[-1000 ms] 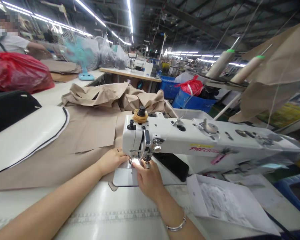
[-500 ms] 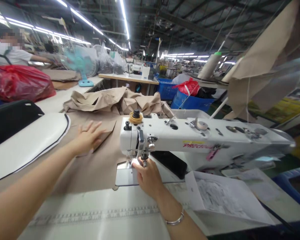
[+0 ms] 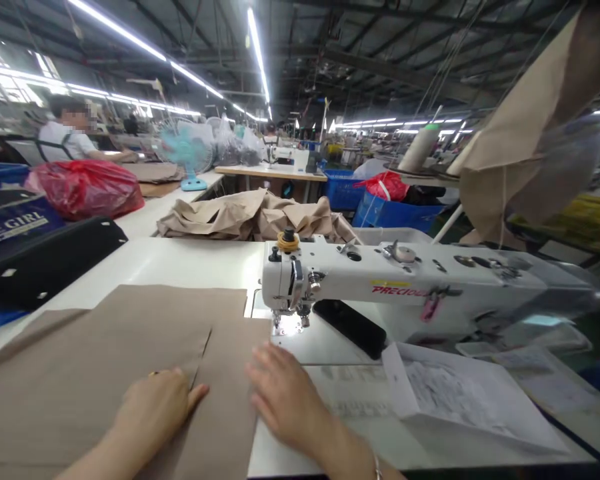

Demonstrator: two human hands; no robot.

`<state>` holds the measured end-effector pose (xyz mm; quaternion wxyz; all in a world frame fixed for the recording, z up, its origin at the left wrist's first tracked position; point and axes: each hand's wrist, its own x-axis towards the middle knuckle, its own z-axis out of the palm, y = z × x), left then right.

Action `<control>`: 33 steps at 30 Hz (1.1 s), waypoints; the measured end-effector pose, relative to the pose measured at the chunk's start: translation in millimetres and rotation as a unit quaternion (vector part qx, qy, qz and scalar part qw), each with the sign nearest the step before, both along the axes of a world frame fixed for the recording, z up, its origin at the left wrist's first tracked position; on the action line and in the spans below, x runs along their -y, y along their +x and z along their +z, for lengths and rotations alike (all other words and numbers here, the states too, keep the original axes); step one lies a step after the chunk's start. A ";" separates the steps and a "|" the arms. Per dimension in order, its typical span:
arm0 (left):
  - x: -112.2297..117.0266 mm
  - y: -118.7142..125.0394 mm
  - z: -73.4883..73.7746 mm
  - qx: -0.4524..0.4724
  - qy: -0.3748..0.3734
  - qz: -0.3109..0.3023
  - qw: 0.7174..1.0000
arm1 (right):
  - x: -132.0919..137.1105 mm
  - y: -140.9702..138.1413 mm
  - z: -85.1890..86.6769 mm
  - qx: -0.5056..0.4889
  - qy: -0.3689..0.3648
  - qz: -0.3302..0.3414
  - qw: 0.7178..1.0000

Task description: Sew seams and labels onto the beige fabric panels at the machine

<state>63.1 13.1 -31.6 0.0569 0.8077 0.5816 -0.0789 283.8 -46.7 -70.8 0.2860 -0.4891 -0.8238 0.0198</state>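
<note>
Holds down tan fabric panels (image 3: 105,347) with left hand (image 3: 155,408) and right hand (image 3: 285,395), fingers (image 3: 261,357) laid flat and clasping nothing, at the bench's (image 3: 180,263) near edge, just short of the sewing machine's (image 3: 405,287) needle (image 3: 286,322); seemingly squared up, stitching not yet begun.

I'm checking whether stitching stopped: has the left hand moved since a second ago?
Yes. The left hand has drawn back from the sewing machine head toward the person and rests on the tan fabric.
</note>
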 end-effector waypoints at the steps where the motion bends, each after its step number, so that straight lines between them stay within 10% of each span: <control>1: -2.7 8.5 2.1 -0.011 -0.007 -0.027 1.000 | 10.9 -11.2 -1.6 0.011 -0.016 0.033 0.999; 5: -35.8 55.5 9.9 0.061 -0.008 -0.161 0.985 | 42.3 -44.8 -28.1 0.027 -0.021 0.068 0.997; 11: -69.9 100.2 -2.8 0.086 -0.051 -0.188 0.977 | 51.3 -56.4 -67.0 -0.066 0.093 0.034 0.993; 18: -53.5 81.7 4.9 0.161 -0.102 -0.229 0.954 | 34.2 -33.0 -24.2 -0.327 -0.101 -0.237 0.909; 23: -43.9 75.0 23.6 0.200 -0.115 -0.247 0.941 | 12.8 -25.6 -3.9 -0.358 -0.260 -0.217 0.870; 33: -41.3 72.7 24.5 0.231 -0.103 -0.268 0.930 | 16.3 -28.9 -11.5 -0.361 -0.264 -0.236 0.862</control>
